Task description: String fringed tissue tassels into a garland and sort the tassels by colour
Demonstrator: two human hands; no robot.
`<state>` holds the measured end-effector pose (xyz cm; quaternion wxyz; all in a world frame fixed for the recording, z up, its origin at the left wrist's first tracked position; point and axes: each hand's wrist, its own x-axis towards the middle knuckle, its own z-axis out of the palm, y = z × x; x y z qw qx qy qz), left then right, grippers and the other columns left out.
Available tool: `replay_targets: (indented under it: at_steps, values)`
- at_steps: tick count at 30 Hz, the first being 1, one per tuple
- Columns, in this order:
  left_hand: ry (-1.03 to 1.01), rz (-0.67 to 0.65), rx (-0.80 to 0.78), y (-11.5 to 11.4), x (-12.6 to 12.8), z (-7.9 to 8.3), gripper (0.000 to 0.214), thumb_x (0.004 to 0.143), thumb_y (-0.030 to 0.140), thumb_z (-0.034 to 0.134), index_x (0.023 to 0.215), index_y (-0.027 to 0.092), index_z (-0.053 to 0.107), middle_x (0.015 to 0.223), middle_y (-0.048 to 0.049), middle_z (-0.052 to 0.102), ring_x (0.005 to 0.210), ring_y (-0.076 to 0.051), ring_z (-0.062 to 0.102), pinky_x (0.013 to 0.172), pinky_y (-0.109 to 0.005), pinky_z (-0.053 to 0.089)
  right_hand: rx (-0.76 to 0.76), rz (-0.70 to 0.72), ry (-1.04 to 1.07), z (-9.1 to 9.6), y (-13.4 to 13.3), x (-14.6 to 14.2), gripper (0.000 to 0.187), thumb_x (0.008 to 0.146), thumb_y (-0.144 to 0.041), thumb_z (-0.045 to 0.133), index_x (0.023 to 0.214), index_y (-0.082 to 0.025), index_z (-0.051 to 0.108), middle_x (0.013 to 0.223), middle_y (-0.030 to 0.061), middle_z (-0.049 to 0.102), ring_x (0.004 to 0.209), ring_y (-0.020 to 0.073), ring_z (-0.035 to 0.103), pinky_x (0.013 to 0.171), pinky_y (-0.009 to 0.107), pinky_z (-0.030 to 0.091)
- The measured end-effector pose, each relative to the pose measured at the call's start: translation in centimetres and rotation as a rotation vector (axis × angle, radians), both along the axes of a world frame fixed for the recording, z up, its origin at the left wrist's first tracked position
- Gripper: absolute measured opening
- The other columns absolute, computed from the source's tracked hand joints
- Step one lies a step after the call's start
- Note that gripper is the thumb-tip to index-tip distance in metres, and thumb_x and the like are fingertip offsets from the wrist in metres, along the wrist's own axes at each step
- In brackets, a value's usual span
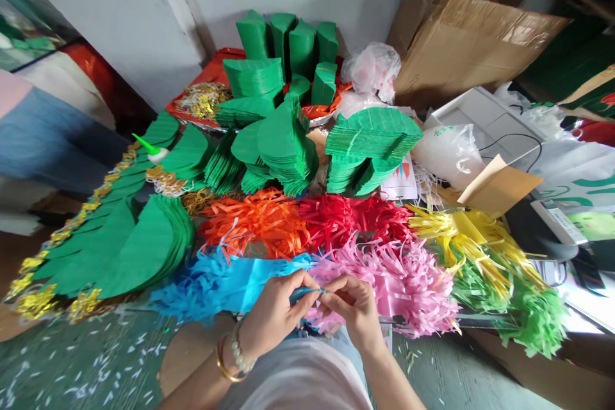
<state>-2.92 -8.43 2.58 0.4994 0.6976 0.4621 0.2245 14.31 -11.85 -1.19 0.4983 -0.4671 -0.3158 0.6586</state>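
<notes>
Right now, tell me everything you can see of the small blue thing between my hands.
The small blue piece is narrow and greyish blue, seemingly rolled or folded, thinning toward the right hand. It may be paper, but it is too small to be sure. The left hand holds its wider part, its fingers hiding some of it, while the right hand's fingertips pinch at the thin end. It lies roughly level, crosswise before the wearer's body.

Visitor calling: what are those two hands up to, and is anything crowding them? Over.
Left hand, right hand: close together, pinching a slim blue piece, material unclear. Pink fringed paper bundle and bright-blue fringed paper bundle crowd close beyond.
</notes>
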Motion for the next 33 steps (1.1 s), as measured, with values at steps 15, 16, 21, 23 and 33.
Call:
replay_targets:
  at_steps: [15,16,21,23,33]
  values:
    - [-0.029,0.061,0.027,-0.7,0.0,-0.1,0.018,0.094,0.032,0.048,0.086,0.02,0.06,0.075,0.0008,0.065,0.068,-0.013,0.061,0.065,-0.021,0.047,0.068,-0.014,-0.075,0.4,-0.3,-0.2,0.017,0.076,-0.031,0.077,0.078,-0.017,0.068,0.064,0.0007,0.067,0.055,0.0129,0.064,0.056,0.023,0.054]
    - [-0.034,0.066,0.019,-0.7,0.1,-0.2,0.019,0.094,0.032,0.048,0.086,0.02,0.06,0.074,0.001,0.065,0.067,-0.013,0.061,0.065,-0.021,0.047,0.068,-0.015,-0.079,0.4,-0.3,-0.2,0.017,0.076,-0.032,0.077,0.078,-0.017,0.068,0.065,0.001,0.067,0.056,0.0131,0.064,0.056,0.023,0.055]
    - [-0.046,0.074,0.032,-0.6,-0.1,-0.2,0.017,0.093,0.033,0.05,0.089,0.02,0.058,0.079,-0.0006,0.065,0.071,-0.014,0.061,0.068,-0.022,0.048,0.057,-0.03,-0.059,0.3,-0.4,-0.3,0.02,0.074,-0.034,0.078,0.078,-0.017,0.068,0.064,0.0006,0.066,0.055,0.0134,0.063,0.054,0.024,0.055]
    - [-0.039,0.064,0.043,-0.4,-0.4,-0.1,0.016,0.092,0.033,0.051,0.087,0.019,0.058,0.079,-0.0006,0.065,0.072,-0.014,0.061,0.069,-0.023,0.048,0.054,-0.032,-0.043,0.2,-0.4,-0.3,0.019,0.074,-0.032,0.078,0.078,-0.017,0.068,0.063,0.0002,0.066,0.055,0.0134,0.064,0.055,0.024,0.056]
    - [-0.033,0.005,0.014,-0.5,-0.6,0.0,0.016,0.093,0.031,0.05,0.086,0.02,0.059,0.08,0.0,0.067,0.073,-0.013,0.062,0.07,-0.021,0.048,0.04,-0.032,-0.049,0.1,-1.1,-0.3,0.02,0.073,-0.033,0.079,0.079,-0.018,0.067,0.064,0.0002,0.066,0.056,0.0131,0.064,0.055,0.023,0.054]
